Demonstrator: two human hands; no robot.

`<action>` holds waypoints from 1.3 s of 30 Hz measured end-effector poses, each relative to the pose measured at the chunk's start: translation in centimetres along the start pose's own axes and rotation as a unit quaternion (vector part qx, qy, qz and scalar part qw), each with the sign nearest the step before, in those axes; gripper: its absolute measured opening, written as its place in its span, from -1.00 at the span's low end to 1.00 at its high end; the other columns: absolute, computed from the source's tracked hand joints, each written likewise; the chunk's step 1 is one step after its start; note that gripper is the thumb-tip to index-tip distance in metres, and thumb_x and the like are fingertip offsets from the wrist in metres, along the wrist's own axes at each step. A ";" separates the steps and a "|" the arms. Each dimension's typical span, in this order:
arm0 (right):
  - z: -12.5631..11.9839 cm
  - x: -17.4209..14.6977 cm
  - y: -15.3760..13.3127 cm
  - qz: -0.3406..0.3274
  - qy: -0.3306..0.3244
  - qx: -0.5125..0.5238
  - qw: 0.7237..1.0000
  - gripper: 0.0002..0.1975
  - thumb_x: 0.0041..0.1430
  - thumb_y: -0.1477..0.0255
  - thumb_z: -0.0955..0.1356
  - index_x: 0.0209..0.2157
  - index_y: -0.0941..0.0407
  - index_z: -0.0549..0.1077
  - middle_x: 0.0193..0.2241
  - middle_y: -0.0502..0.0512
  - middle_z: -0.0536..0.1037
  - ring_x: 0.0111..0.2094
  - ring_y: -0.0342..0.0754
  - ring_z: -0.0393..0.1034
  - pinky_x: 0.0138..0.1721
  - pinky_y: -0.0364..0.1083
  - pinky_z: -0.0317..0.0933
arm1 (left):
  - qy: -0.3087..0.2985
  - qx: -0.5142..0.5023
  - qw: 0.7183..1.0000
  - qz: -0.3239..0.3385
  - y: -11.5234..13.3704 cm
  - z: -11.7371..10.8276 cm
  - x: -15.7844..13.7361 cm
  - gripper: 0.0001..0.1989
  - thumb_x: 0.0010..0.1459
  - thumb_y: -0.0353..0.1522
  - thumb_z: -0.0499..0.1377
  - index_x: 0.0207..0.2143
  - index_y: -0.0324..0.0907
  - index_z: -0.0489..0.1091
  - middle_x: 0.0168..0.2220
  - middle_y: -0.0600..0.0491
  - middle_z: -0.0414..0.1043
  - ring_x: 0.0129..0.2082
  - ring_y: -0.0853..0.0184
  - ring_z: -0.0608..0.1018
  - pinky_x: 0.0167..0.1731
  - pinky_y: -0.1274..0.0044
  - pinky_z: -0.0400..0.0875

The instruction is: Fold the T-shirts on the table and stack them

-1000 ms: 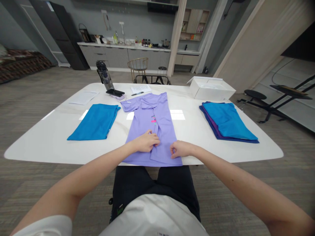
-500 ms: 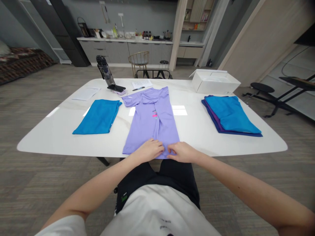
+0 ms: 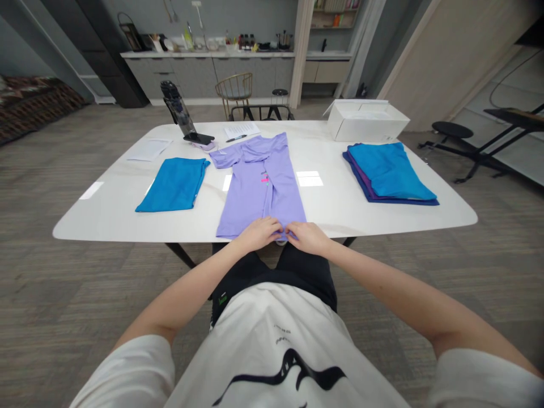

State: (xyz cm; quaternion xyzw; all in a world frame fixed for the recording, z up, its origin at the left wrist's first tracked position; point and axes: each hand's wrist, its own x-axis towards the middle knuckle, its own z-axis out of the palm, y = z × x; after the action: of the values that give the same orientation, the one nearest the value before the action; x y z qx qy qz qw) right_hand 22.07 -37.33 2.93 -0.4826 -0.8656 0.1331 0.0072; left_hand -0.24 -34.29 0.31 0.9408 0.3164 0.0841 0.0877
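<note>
A lavender T-shirt (image 3: pixel 264 181) lies on the white table (image 3: pixel 331 212), its one visible sleeve pointing left and its right side folded inward. Its hem lies along the table's near edge. My left hand (image 3: pixel 262 231) is closed on the hem, fingers bent down over the cloth. Close beside it, my right hand (image 3: pixel 306 236) pinches the same hem; the two hands' fingertips nearly meet. A folded blue garment (image 3: pixel 173 184) rests to the left of the shirt. Over on the right is a stack of folded garments (image 3: pixel 393 173), blue on top of purple and navy.
An open white box (image 3: pixel 368 123) stands at the back right. Toward the back left are a dark bottle (image 3: pixel 177 110), a phone (image 3: pixel 199 138) and paper sheets (image 3: pixel 148 149). A pen (image 3: pixel 236 138) lies by another printed sheet. Chairs stand beyond the table.
My right hand has moved left along the hem, closer to my left hand, and its fingers have closed. The view has tilted down, showing more of my torso.
</note>
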 end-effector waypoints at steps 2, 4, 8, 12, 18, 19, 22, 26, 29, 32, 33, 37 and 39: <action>0.3 -0.1 -0.2 0.009 0.011 -0.004 1.000 -0.77 0.42 0.36 0.26 -0.02 0.09 0.50 -0.08 0.14 0.61 -0.12 0.01 0.52 -0.13 -0.11 0.19 | 0.007 0.015 1.000 0.003 0.0 0.2 0.0 -0.79 0.42 -0.26 0.08 -0.05 -0.13 0.44 -0.10 0.00 0.47 -0.07 0.25 0.49 -0.09 0.45 0.34; 0.5 -0.3 -0.6 0.023 0.019 -0.009 0.999 -0.75 0.43 0.31 0.25 -0.03 0.10 0.50 -0.08 0.16 0.60 -0.11 0.02 0.51 -0.13 -0.11 0.18 | 0.013 0.035 0.999 -0.001 0.3 0.3 0.0 -0.76 0.44 -0.27 0.03 -0.07 -0.15 0.45 -0.12 -0.02 0.47 -0.08 0.24 0.49 -0.11 0.45 0.33; 1.0 -0.4 -1.5 0.058 0.050 -0.030 0.997 -0.66 0.44 0.19 0.24 -0.01 0.12 0.48 -0.08 0.18 0.59 -0.11 0.07 0.48 -0.14 -0.08 0.18 | 0.040 0.072 0.996 -0.038 1.2 0.7 -0.2 -0.72 0.47 -0.32 -0.07 -0.09 -0.17 0.43 -0.17 -0.05 0.48 -0.11 0.22 0.49 -0.13 0.42 0.30; 1.3 -0.5 -2.3 0.094 0.090 -0.079 0.988 -0.73 0.46 0.37 0.18 -0.01 0.14 0.44 -0.09 0.24 0.56 -0.09 0.09 0.43 -0.11 -0.04 0.15 | 0.063 0.122 0.989 -0.050 2.2 1.2 -0.4 -0.74 0.44 -0.40 -0.08 -0.06 -0.17 0.39 -0.18 -0.09 0.46 -0.11 0.15 0.49 -0.12 0.35 0.29; 1.5 -1.2 -2.3 0.098 0.102 -0.156 0.978 -0.74 0.39 0.52 0.16 0.01 0.15 0.39 -0.04 0.33 0.48 -0.03 0.17 0.33 -0.09 0.02 0.13 | 0.073 0.131 0.976 -0.156 2.7 0.7 -0.1 -0.77 0.38 -0.47 -0.05 -0.06 -0.16 0.37 -0.13 -0.14 0.44 -0.12 0.10 0.50 -0.24 0.35 0.32; 1.5 -1.4 -2.1 0.115 0.098 -0.158 0.976 -0.74 0.37 0.52 0.19 0.02 0.15 0.38 -0.03 0.35 0.46 -0.04 0.18 0.32 -0.11 0.02 0.14 | 0.080 0.120 0.973 -0.178 2.6 0.5 -0.1 -0.75 0.38 -0.47 -0.07 -0.05 -0.16 0.36 -0.13 -0.13 0.43 -0.15 0.11 0.50 -0.26 0.37 0.32; 1.3 -2.2 -1.3 0.169 0.083 -0.145 0.971 -0.70 0.34 0.52 0.22 0.07 0.14 0.35 0.00 0.35 0.43 -0.07 0.16 0.34 -0.21 -0.01 0.17 | 0.116 0.077 0.964 -0.225 2.2 0.0 -0.4 -0.74 0.39 -0.47 -0.07 0.00 -0.16 0.34 -0.08 -0.13 0.40 -0.17 0.16 0.52 -0.29 0.41 0.35; 0.8 -3.2 0.2 0.171 0.102 -0.106 0.974 -0.65 0.36 0.53 0.20 0.13 0.10 0.35 -0.01 0.27 0.46 -0.09 0.12 0.39 -0.26 -0.04 0.18 | 0.150 0.012 0.956 -0.251 2.2 0.0 -1.3 -0.74 0.29 -0.53 0.01 -0.05 -0.14 0.38 -0.04 -0.09 0.37 -0.21 0.22 0.53 -0.22 0.42 0.40; 0.6 -3.8 1.4 0.106 0.110 -0.070 0.986 -0.64 0.38 0.50 0.20 0.14 0.08 0.40 0.02 0.23 0.47 -0.03 0.10 0.38 -0.19 -0.05 0.19 | 0.173 -0.038 0.951 -0.255 2.7 0.3 -2.1 -0.77 0.26 -0.53 0.04 -0.12 -0.15 0.41 -0.08 -0.06 0.38 -0.23 0.25 0.53 -0.15 0.42 0.42; 0.9 -4.2 2.5 0.023 0.109 -0.055 0.992 -0.65 0.42 0.47 0.18 0.08 0.09 0.49 0.02 0.22 0.47 0.01 0.09 0.36 -0.13 -0.06 0.20 | 0.189 -0.083 0.947 -0.247 3.1 0.7 -2.7 -0.79 0.24 -0.53 0.04 -0.19 -0.16 0.44 -0.11 -0.05 0.41 -0.21 0.26 0.53 -0.10 0.41 0.43; 1.1 -4.3 2.8 0.004 0.117 -0.055 0.992 -0.66 0.42 0.47 0.18 0.05 0.09 0.51 0.01 0.23 0.48 0.01 0.09 0.36 -0.12 -0.05 0.20 | 0.200 -0.103 0.943 -0.245 3.2 0.9 -2.8 -0.79 0.23 -0.53 0.05 -0.21 -0.16 0.45 -0.14 -0.04 0.42 -0.20 0.26 0.53 -0.08 0.40 0.44; 2.2 -4.1 3.6 -0.040 0.194 -0.056 0.979 -0.71 0.35 0.53 0.23 -0.07 0.12 0.56 -0.08 0.23 0.51 -0.07 0.09 0.37 -0.06 0.01 0.24 | 0.317 -0.288 0.865 -0.263 3.7 1.7 -2.7 -0.84 0.13 -0.52 0.12 -0.32 -0.17 0.48 -0.23 0.02 0.43 -0.28 0.31 0.56 -0.13 0.41 0.49; 2.7 -4.0 3.5 -0.039 0.239 -0.050 0.969 -0.74 0.33 0.55 0.24 -0.10 0.13 0.54 -0.10 0.22 0.53 -0.09 0.10 0.38 -0.05 0.02 0.26 | 0.372 -0.447 0.761 -0.288 4.3 1.9 -2.2 -0.90 0.08 -0.49 0.18 -0.34 -0.18 0.47 -0.26 0.06 0.44 -0.35 0.35 0.58 -0.19 0.42 0.52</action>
State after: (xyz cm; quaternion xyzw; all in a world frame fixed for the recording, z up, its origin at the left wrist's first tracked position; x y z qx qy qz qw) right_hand 26.78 -39.54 -0.03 -0.4662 -0.8624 -0.0303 0.1949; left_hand 0.95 -39.24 -0.77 0.5541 0.5067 0.5304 0.3936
